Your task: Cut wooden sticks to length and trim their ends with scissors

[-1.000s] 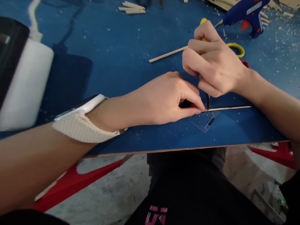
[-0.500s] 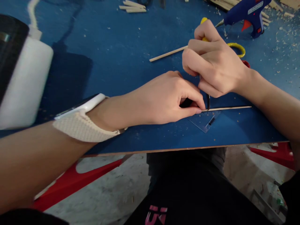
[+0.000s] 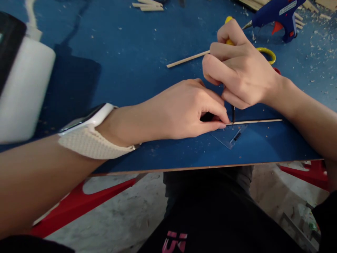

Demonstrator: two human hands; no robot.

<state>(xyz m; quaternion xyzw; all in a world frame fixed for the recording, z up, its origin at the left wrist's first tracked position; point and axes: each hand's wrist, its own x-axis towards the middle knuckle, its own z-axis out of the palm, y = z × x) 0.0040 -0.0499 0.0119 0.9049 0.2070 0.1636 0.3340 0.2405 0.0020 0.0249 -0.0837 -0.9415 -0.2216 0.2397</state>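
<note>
My left hand (image 3: 189, 109), a watch (image 3: 86, 121) on its wrist, rests on the blue table with thumb and fingertips pinched on a thin wooden stick (image 3: 260, 121). In a closed fist above it, my right hand (image 3: 237, 70) grips a cutter knife. The knife's yellow handle (image 3: 228, 20) shows past the fist, and its dark blade (image 3: 233, 114) points down, its tip at the stick beside my left fingertips. Under the stick lies a clear set square (image 3: 229, 140), partly hidden by my left hand. Another wooden stick (image 3: 188, 59) lies behind my right fist, one end hidden.
A blue glue gun (image 3: 276, 15) lies at the back right among wood shavings. Yellow-handled scissors (image 3: 267, 52) are partly behind my right wrist. Several short sticks (image 3: 149, 5) lie at the back. A white-and-black device (image 3: 26, 84) stands at left. The table's front edge (image 3: 168, 169) is near my body.
The view has shifted slightly, so things sit a little further left and up. Both hands keep almost the same pose, with the blade still at the stick.
</note>
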